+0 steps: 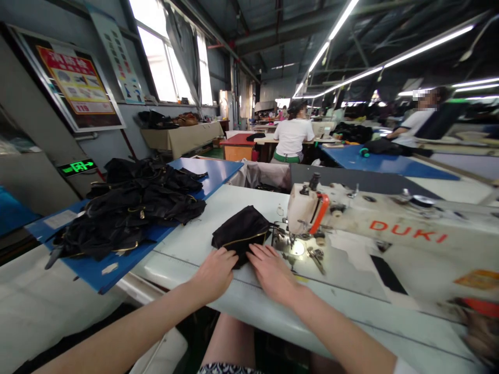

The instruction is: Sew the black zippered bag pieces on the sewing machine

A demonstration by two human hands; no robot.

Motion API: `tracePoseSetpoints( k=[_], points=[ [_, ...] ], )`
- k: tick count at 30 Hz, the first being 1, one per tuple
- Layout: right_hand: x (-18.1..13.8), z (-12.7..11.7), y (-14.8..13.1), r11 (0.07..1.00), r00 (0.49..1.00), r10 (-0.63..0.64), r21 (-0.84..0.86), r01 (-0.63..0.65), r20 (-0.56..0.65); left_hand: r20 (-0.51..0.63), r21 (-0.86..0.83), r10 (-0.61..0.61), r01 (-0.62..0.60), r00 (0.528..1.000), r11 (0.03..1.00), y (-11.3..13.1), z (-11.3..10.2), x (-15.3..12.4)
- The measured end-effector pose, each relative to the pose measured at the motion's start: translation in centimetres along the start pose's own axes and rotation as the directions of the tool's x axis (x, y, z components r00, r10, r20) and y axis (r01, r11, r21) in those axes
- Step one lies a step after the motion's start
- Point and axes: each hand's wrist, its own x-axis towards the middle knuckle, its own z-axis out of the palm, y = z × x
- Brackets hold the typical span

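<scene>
A small black fabric piece [241,234] with a gold zip line lies on the white sewing table [218,208], just left of the needle of a cream sewing machine [390,228]. My left hand [214,272] rests on the near left edge of the fabric, fingers curled over it. My right hand [273,270] lies flat at the fabric's near right edge, fingers stretched toward the lit needle plate [298,248].
A heap of black fabric pieces [136,208] sits on a blue board [113,270] to the left. A person in a white shirt [291,137] sits ahead with their back turned; another person [417,122] sits at the right. Blue tables and cloth bins stand beyond.
</scene>
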Motion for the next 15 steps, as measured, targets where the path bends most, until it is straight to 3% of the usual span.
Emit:
tracePoseSetpoints(
  k=[5,7,9,12,15],
  points=[
    [-2.7,-2.2,-0.7,0.999,0.997,0.016,0.048,-0.012,-0.077,-0.029,0.014,-0.003,0.003,1.000,1.000,-0.3,1.1,2.2],
    [-5.6,-3.5,0.2,0.995,0.993,0.040,0.096,-0.029,-0.111,-0.047,0.013,-0.003,0.004,0.999,1.000,-0.4,1.5,2.7],
    [-9.4,-5.1,2.4,0.985,0.977,0.145,0.119,-0.127,-0.157,-0.077,0.012,0.004,-0.003,0.997,1.000,-0.3,1.7,2.8],
    [-15.6,-7.6,7.9,0.903,0.865,0.420,0.033,-0.428,-0.273,-0.116,0.013,0.040,-0.039,0.992,0.999,0.0,1.6,2.5],
    [-20.0,-9.4,13.3,0.709,0.704,0.640,-0.116,-0.695,-0.309,-0.145,0.024,0.091,-0.088,0.985,0.996,0.5,1.1,2.2]
  ],
)
